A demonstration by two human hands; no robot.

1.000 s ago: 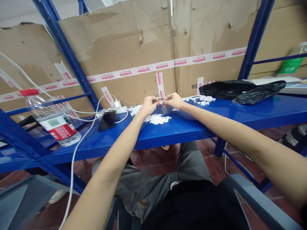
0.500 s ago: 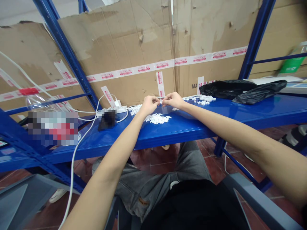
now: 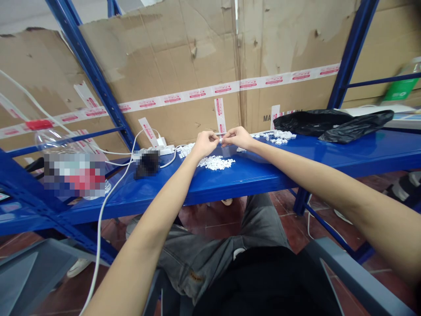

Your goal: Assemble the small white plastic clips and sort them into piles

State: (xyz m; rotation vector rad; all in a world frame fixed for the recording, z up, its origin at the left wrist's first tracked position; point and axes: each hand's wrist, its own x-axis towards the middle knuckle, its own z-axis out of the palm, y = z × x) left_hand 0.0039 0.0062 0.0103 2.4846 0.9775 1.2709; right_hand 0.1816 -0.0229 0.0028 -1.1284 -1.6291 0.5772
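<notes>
My left hand [image 3: 206, 143] and my right hand [image 3: 238, 137] meet fingertip to fingertip above the blue shelf [image 3: 250, 173]. Both are closed in a pinch around a small white plastic piece [image 3: 220, 140], mostly hidden by the fingers. Just below and in front of the left hand lies a heap of small white plastic pieces [image 3: 217, 163]. Another pile of white pieces [image 3: 186, 150] sits beyond the left wrist. More white pieces [image 3: 279, 137] are spread to the right, behind my right forearm, and a few [image 3: 241, 150] lie beneath the right hand.
A white power strip [image 3: 166, 150] with cables stands at the left, and a long white cable [image 3: 100, 219] hangs down in front. Beyond it is a clear red-capped bottle [image 3: 41, 126]. A black plastic bag [image 3: 332, 125] lies at the right. Cardboard [image 3: 171, 57] walls the back.
Both hands stay almost in place, still pinching; the fingers have shifted only slightly around the small white piece. The piles look the same.
</notes>
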